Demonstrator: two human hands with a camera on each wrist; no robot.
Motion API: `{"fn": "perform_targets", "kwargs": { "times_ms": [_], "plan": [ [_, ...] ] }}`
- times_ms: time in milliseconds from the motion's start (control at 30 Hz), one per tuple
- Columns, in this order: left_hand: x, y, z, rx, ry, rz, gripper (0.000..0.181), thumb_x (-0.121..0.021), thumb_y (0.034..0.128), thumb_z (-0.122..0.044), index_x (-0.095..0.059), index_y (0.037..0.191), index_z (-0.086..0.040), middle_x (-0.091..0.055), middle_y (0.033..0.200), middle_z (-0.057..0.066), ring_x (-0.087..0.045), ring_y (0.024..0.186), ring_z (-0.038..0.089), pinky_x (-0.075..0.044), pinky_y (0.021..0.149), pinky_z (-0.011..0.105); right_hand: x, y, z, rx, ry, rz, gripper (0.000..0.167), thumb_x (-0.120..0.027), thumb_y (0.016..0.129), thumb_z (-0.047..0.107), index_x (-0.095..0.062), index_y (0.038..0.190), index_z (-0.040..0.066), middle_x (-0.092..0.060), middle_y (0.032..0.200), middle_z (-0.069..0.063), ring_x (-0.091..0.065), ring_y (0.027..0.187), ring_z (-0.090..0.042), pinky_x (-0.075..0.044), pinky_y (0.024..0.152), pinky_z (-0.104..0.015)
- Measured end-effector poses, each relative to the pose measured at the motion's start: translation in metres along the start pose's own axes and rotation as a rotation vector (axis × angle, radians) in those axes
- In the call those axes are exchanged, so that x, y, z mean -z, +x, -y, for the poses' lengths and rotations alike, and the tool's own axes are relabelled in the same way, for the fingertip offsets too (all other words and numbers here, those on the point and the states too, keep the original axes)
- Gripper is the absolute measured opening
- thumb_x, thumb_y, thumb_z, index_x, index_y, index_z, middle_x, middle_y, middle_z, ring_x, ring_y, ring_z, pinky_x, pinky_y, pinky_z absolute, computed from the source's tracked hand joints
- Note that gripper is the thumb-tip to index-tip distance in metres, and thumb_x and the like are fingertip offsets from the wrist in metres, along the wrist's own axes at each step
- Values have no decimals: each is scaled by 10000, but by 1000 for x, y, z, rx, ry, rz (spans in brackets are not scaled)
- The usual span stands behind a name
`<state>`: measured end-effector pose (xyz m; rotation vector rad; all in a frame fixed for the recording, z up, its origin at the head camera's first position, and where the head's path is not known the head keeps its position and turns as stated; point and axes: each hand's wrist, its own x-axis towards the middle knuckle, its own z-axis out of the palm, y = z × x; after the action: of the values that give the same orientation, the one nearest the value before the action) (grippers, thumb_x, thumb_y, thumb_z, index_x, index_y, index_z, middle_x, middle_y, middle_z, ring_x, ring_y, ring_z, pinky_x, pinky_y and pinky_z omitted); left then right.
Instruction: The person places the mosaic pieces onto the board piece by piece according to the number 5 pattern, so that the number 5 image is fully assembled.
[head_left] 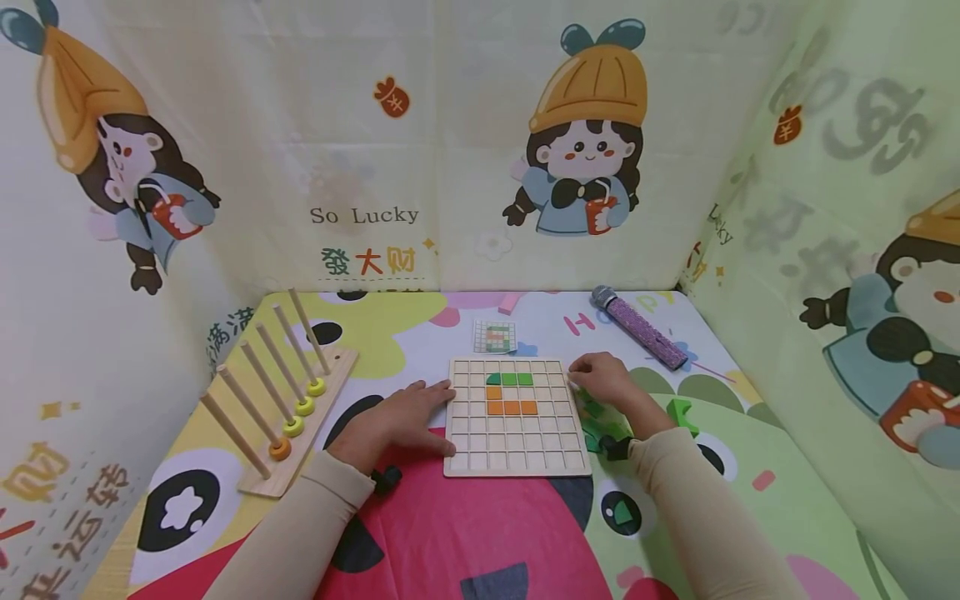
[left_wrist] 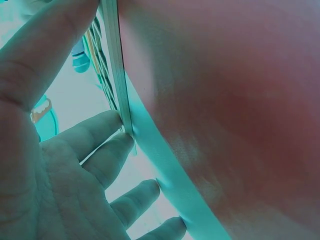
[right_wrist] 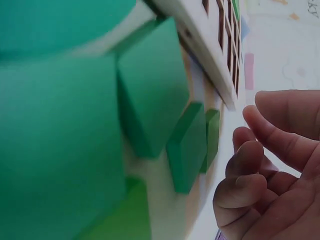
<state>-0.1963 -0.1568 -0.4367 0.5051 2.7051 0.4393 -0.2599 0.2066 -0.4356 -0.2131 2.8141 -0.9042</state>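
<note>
A wooden grid board carries green pieces above an L-shaped run of orange pieces. My left hand rests against its left edge, thumb and fingers spread; in the left wrist view the fingertips of my left hand touch the board's side. Beside the board's upper right edge is my right hand, fingers loosely curled. The right wrist view shows my right hand with nothing visible in it, near the board's corner; green blocks lie alongside the board.
Behind the board lie a patterned card and a pink block. A purple microphone is at the back right. On the left stands a wooden peg rack with yellow and orange rings. A green piece lies beyond my right wrist.
</note>
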Motion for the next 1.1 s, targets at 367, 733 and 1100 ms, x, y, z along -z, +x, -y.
{"fn": "perform_targets", "kwargs": {
  "times_ms": [367, 733, 1100],
  "plan": [
    [1, 0, -1, 1, 1, 8, 1051, -902, 709, -529, -424, 1596, -229, -345, 1688, 5, -271, 1556, 406, -459, 1096, 648, 11, -10, -13, -33, -121, 47, 338, -781, 894, 269, -724, 1056, -23, -717, 1008, -151, -633, 901, -273, -544, 796, -408],
    [-2, 3, 2, 3, 5, 14, 1055, -905, 706, -531, -423, 1597, -236, -344, 1688, -1, -273, 1555, 400, -472, 1088, 639, 11, -16, -16, -29, -158, 46, 311, -815, 847, 238, -725, 989, -25, -713, 952, -120, -613, 820, -222, -542, 753, -380],
    [-1, 2, 1, -6, 6, 12, 1048, -900, 713, -526, -423, 1596, -225, -340, 1691, 5, -276, 1554, 406, -455, 1101, 646, 11, -14, -12, -36, -110, 37, 209, -742, 901, 147, -687, 1031, -7, -669, 967, -130, -590, 871, -253, -505, 777, -363]
  ]
}}
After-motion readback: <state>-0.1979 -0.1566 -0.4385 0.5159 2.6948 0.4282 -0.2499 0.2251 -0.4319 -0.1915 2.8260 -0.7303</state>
